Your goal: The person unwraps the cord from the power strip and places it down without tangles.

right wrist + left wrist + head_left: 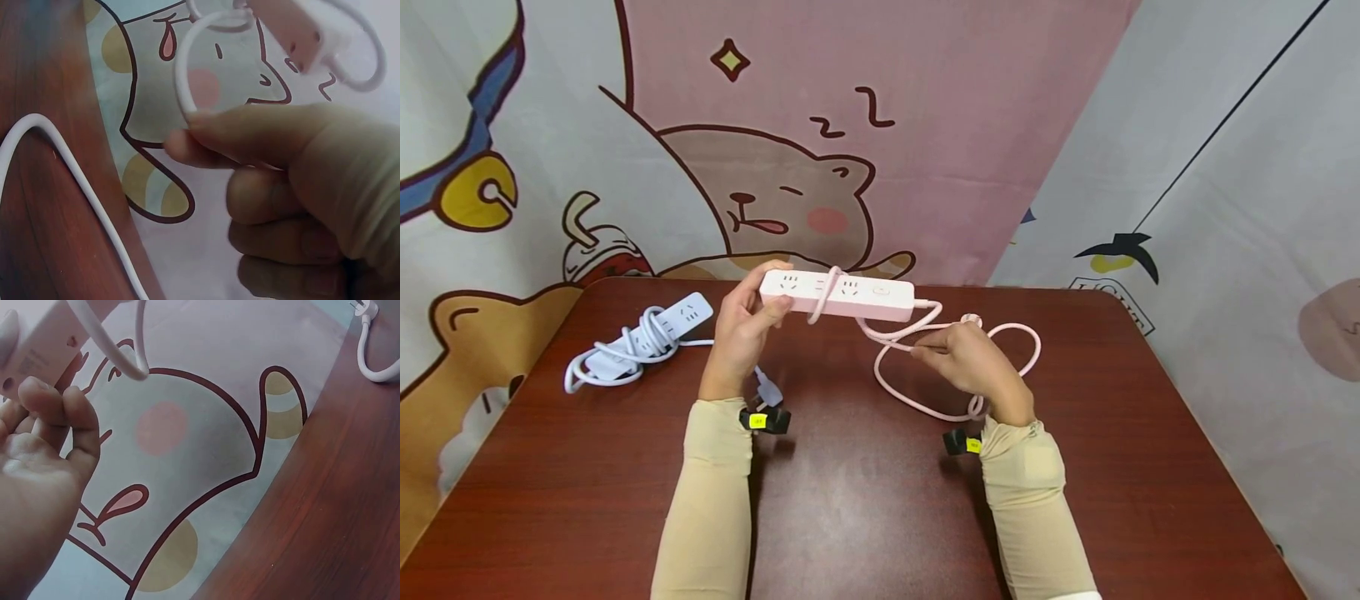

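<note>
My left hand [747,325] grips one end of a pink-white power strip [880,302] and holds it up above the table. A turn of its cord [825,296] loops around the strip's middle. To the right, my right hand [970,358] pinches the cord between thumb and forefinger, as the right wrist view also shows with the cord [181,81] rising from the fingertips. More cord lies in loose loops on the table beyond and beside that hand. In the left wrist view the strip's underside [47,347] shows above the left fingers, and a plug [364,307] appears at the top right.
A second, white power strip [685,315] lies at the table's left with its cord wound around it. Its plug [767,388] rests beside my left wrist. Behind the brown table [865,500] hangs a cartoon-printed curtain [1000,100].
</note>
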